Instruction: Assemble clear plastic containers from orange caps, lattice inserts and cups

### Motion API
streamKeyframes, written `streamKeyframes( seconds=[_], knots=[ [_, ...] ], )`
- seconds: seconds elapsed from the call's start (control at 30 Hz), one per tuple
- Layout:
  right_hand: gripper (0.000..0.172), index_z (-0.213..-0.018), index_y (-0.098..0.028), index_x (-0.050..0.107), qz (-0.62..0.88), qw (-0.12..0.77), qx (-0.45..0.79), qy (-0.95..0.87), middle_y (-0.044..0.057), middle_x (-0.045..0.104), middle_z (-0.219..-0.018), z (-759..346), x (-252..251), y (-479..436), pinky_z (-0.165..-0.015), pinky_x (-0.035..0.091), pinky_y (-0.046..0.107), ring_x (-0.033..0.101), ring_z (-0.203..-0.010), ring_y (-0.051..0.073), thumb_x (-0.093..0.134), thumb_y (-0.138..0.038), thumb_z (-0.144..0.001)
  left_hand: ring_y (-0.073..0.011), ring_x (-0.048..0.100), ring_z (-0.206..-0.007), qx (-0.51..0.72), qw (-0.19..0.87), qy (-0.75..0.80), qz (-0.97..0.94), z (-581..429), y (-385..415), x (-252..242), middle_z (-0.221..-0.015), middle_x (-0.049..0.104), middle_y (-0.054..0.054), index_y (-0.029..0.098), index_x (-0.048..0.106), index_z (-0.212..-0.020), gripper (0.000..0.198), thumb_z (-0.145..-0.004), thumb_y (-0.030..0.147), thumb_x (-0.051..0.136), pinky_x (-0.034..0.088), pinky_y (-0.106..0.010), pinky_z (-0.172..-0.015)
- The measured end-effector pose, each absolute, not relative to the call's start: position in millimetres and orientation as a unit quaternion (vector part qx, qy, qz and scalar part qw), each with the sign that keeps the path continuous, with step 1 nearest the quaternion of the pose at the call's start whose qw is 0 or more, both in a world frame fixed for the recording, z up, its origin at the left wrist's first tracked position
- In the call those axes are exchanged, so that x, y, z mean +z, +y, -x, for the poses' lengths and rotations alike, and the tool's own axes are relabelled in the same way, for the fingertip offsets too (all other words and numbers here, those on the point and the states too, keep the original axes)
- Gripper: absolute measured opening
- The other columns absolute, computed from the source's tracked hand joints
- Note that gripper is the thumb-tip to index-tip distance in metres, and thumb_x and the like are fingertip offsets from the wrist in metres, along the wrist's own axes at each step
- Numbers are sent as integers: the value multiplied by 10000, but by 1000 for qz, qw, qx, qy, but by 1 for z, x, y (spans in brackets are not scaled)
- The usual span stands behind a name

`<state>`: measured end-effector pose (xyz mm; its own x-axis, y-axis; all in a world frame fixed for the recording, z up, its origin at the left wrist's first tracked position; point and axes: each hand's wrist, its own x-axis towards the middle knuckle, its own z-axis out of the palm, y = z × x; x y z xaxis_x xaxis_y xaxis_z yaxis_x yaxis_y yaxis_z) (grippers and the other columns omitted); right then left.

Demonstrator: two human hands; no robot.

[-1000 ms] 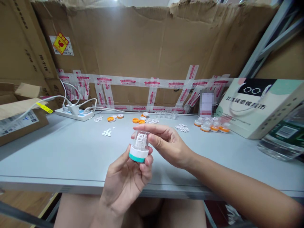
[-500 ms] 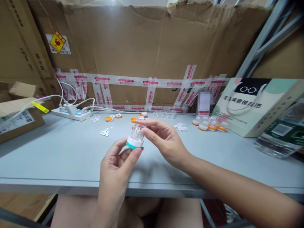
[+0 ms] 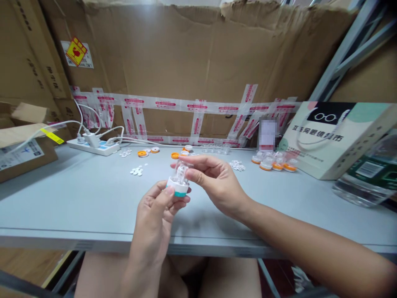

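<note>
Between my two hands is a contact lens cleaner case (image 3: 179, 179), a small clear cup on a white and teal base, held slightly tilted above the table. My left hand (image 3: 158, 207) grips the base from below, its thumb pressed on the near side. With thumb and fingers, my right hand (image 3: 214, 178) pinches the clear upper part. A white piece shows inside the clear cup; its details are blurred. Behind the hands lie orange and white caps (image 3: 143, 154), small white discs (image 3: 136, 170) and a pile of little white parts (image 3: 237, 165).
Several clear cases with orange bases (image 3: 278, 166) stand at the right, beside a paper bag (image 3: 322, 145) and a large bottle (image 3: 366, 178). Clear cups (image 3: 216, 149) line the back. A power strip (image 3: 93, 148) and an opened carton (image 3: 25, 153) are at the left.
My left thumb has shifted from the right of the base up onto its front, and the left fingers have moved round underneath. My right hand keeps its pinch on the clear part.
</note>
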<state>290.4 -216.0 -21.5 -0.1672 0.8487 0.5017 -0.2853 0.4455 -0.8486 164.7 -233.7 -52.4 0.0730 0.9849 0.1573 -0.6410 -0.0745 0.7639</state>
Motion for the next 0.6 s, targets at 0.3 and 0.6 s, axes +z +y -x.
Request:
streamKeyframes(
  seconds=[0.3, 0.6],
  knots=[
    [150, -868, -238, 664, 212, 581, 472, -628, -1, 704, -872, -290, -21, -214, -731, 520, 296, 648, -836, 142, 703, -257, -725, -89, 659, -666, 672, 549, 256, -425, -163, -239, -56, -785, 702, 8, 169, 672, -823, 153, -714, 267, 716, 552, -141, -664],
    [175, -770, -227, 602, 265, 603, 464, -592, -33, 649, -782, -284, -28, -214, -686, 474, 251, 596, -720, 96, 739, -283, -678, -112, 647, -793, 705, 215, 380, -559, -172, -243, -74, -897, 663, 7, 209, 600, -999, 271, -742, 165, 672, 527, -197, -775]
  ],
)
